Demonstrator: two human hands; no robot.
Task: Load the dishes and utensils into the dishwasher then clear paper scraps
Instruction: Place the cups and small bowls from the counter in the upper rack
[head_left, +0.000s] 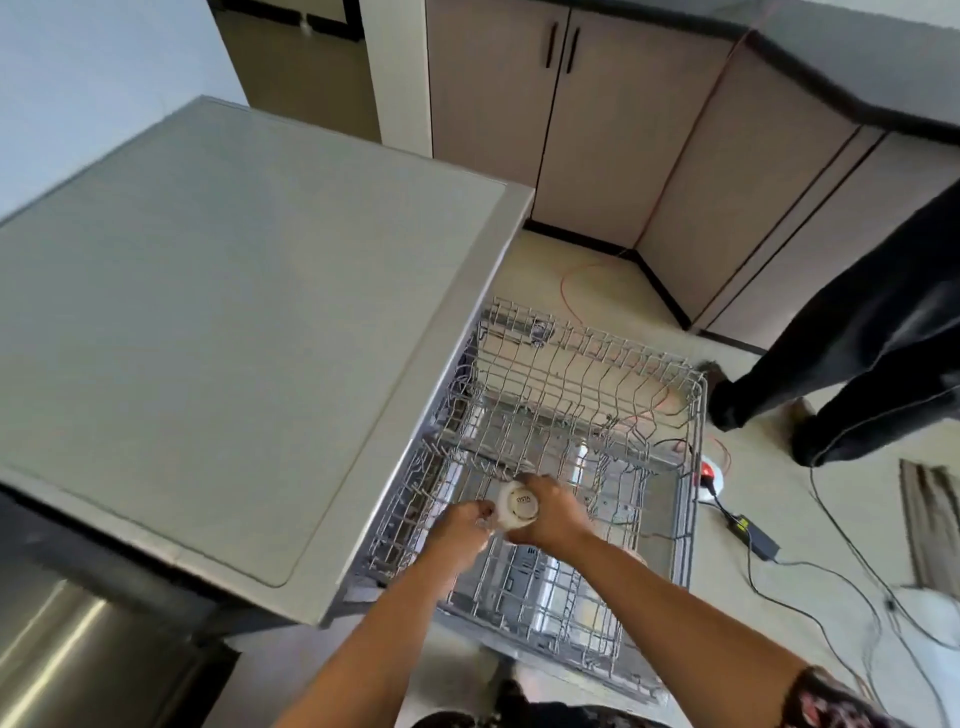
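my right hand (551, 512) grips a white cup (515, 506), base up, above the pulled-out dishwasher rack (597, 364); my left hand (462, 526) touches it at 9 o'clock, and i cannot tell whether it grips.

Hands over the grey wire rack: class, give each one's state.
Left hand: cannot be told, blurred.
Right hand: holding a small white round cup, base up.

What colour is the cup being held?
The cup is white with dark print underneath; head view shows it.
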